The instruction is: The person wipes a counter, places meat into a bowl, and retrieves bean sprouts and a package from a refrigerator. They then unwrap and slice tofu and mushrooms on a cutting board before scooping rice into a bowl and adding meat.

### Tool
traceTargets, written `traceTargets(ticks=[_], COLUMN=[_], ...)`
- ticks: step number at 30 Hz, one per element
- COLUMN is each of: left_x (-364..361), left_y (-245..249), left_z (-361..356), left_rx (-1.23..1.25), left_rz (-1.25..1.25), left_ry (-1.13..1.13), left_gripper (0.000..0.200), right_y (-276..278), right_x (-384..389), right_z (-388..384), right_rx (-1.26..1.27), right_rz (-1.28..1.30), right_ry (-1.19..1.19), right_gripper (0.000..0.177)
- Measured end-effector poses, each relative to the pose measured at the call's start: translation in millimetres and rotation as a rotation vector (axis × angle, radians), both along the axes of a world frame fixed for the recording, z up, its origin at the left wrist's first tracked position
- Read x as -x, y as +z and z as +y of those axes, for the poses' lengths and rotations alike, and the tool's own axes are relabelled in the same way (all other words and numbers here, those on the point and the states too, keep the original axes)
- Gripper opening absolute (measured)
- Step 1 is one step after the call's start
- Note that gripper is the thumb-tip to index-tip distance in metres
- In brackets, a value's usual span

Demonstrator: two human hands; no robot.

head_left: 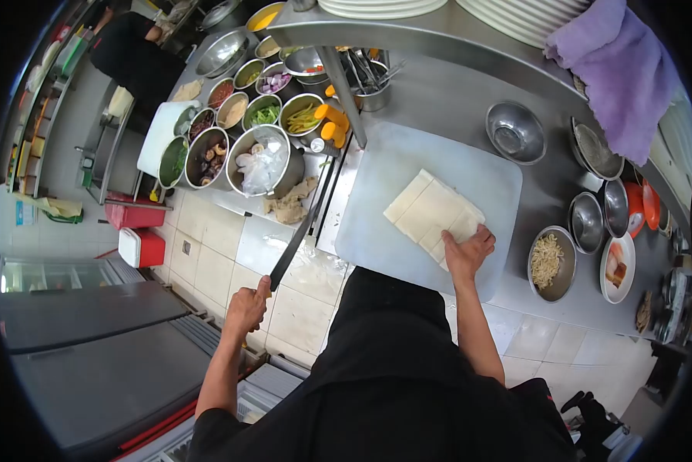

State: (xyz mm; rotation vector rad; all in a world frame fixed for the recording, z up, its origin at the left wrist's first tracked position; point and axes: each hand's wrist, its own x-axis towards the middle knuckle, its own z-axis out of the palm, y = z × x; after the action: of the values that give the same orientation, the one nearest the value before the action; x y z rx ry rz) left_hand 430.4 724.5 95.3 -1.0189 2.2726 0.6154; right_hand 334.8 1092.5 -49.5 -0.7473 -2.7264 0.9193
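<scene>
My left hand (246, 310) wrapped round the knife (292, 250); my right hand (469, 252), thumb and fingers apart, rested on the near-right end of the dough sheets (427, 202) on the cutting board (369, 177). They seemed light, soft, tearable, best steadied flat-fingered there.

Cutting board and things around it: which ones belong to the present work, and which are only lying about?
Seem in use:
knife, in left hand
pale sheets, under right hand
cutting board

Seem just lying about:
purple cloth
stacked plates
red-and-white cooler, on floor
</scene>
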Motion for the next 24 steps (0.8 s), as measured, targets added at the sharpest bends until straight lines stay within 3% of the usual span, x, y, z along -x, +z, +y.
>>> traceTargets(ticks=[3,5,7,9,11,13,16,17,18,20,22,23,24], left_x=[18.8,41.3,65.4,84.4,115.1,141.2,166.8,170.8,174.3,187.0,183.4,176.5,173.3], left_y=[-4.1,-10.3,-21.3,-39.7,-61.7,-96.9,-116.9,-105.5,-99.5,-105.6,-116.6,-120.4,-122.9], left_z=[-6.7,-4.1,8.4,34.5,79.2,129.7,190.9,205.0,214.3,216.1,213.8,215.9,217.4], left_rx=[-0.022,-0.011,-0.014,0.394,0.047,-0.383,-0.345,-0.25,-0.15,-0.294,-0.416,-0.314,-0.21], left_rz=[-0.046,-0.01,0.042,0.757,0.911,0.848,0.781,0.659,0.536,0.456,0.361,0.466,0.576], left_ry=[-0.075,-0.189,-0.305,-0.812,-0.731,-0.654,-0.743,-0.738,-0.729,-0.691,-0.626,-0.672,-0.721], left_gripper=[0.07,0.064,0.057,0.038,0.036,0.043,0.056,0.057,0.059,0.055,0.052,0.048,0.044], right_y=[0.6,6.6,15.0,10.2,-29.4,-67.9,-75.5,-64.1,-41.6,-9.1,4.7,3.6,2.7], right_x=[3.6,6.9,10.2,8.9,4.9,0.2,10.2,18.5,26.3,31.4,30.9,29.2,28.1], right_z=[-5.4,-9.8,-12.1,-11.9,-13.2,-12.2,-15.0,-18.4,-23.0,-29.8,-41.1,-49.2,-56.5], right_rx=[0.085,0.352,0.402,0.455,0.524,0.516,0.643,0.627,0.623,0.612,0.354,0.357,0.095], right_rz=[0.048,0.174,0.141,0.116,0.339,0.303,0.261,0.276,0.127,-0.03,-0.05,-0.06,-0.025], right_ry=[-0.042,-0.112,-0.233,-0.349,-0.44,-0.425,-0.462,-0.488,-0.522,-0.557,-0.416,-0.414,-0.409], right_gripper=[0.074,0.083,0.087,0.091,0.093,0.09,0.082,0.082,0.076,0.071,0.061,0.061,0.059])
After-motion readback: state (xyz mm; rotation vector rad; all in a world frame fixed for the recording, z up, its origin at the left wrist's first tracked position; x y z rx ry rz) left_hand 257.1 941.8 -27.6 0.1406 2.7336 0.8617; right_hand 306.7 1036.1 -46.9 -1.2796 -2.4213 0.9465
